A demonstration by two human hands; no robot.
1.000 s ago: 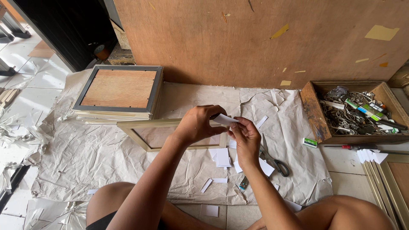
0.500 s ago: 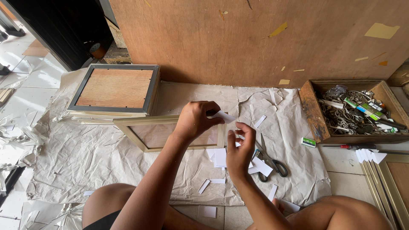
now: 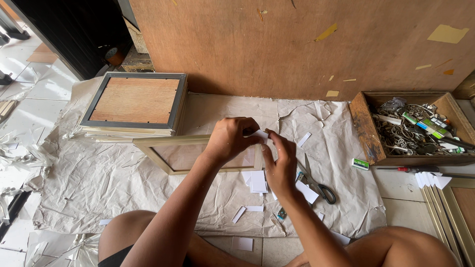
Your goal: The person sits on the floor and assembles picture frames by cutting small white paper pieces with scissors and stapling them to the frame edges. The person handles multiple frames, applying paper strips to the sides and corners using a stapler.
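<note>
Paper is the thing in hand: a small white paper piece (image 3: 259,134), pinched between both hands at the right corner of the pale picture frame (image 3: 163,144). It looks thin, light and limp, easy to crease or tear, so a hold by its edges with fingertips suits it best (a firm squeeze would likely crumple it). The left hand (image 3: 228,139) has its fingers curled shut on the piece from the left, and the right hand (image 3: 279,160) meets it from below, thumb and forefinger closed on the same scrap; the two hands touch. The frame lies flat on crumpled brown wrapping paper (image 3: 89,183), under the hands. Just right of the frame lie more white scraps (image 3: 257,181) and scissors (image 3: 316,184). Behind the frame's left end sits a stack of frames (image 3: 134,104), and well to its right a wooden box of hardware (image 3: 363,126).
</note>
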